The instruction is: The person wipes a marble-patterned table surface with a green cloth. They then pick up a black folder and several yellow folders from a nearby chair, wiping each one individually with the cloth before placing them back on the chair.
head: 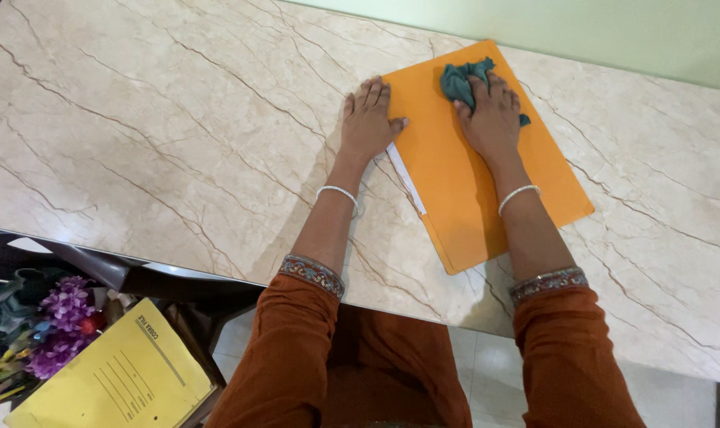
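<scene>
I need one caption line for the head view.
Right hand presses teal cloth on orange folder; left hand steadies it.

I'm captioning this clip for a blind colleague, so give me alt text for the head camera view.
A person's right hand presses a dark green cloth onto an orange folder lying on a marble-patterned table, while the left hand lies flat at the folder's left edge. Below the table's near edge sit a yellow folder and purple flowers.
</scene>
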